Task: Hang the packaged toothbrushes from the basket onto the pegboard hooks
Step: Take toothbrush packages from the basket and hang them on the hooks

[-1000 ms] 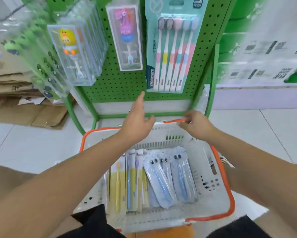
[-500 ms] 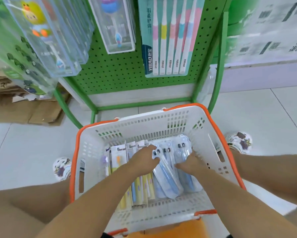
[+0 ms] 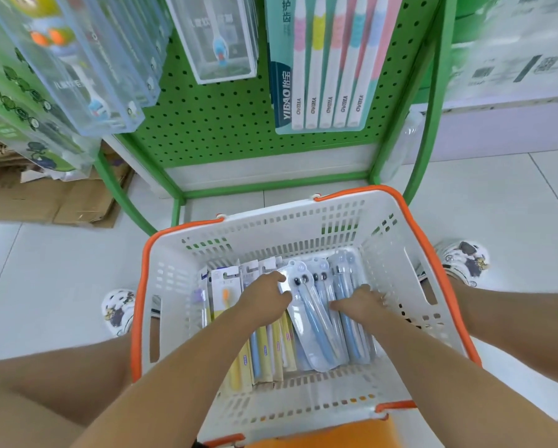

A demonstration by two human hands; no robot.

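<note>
A white basket with an orange rim (image 3: 142,302) stands on the floor below the green pegboard (image 3: 219,124). Inside lie several packaged toothbrushes: yellow-and-white carded packs (image 3: 264,350) on the left, clear blister packs on the right. My left hand (image 3: 264,300) pinches the upper left edge of a clear blister pack with a blue brush (image 3: 313,321). My right hand (image 3: 360,305) rests with spread fingers on the blue-brush packs (image 3: 351,344) beside it. On the pegboard hang a five-brush pack (image 3: 322,76) and clear children's toothbrush boxes (image 3: 219,37).
More clear boxes (image 3: 87,69) hang on a rack at the left, above flattened cardboard (image 3: 45,202) on the floor. My feet in patterned shoes (image 3: 119,310) (image 3: 465,260) flank the basket. An orange surface (image 3: 319,434) lies under the basket's near edge.
Both hands came down from the basket's far rim into the basket and now lie on the packs. The view has tilted downward.
</note>
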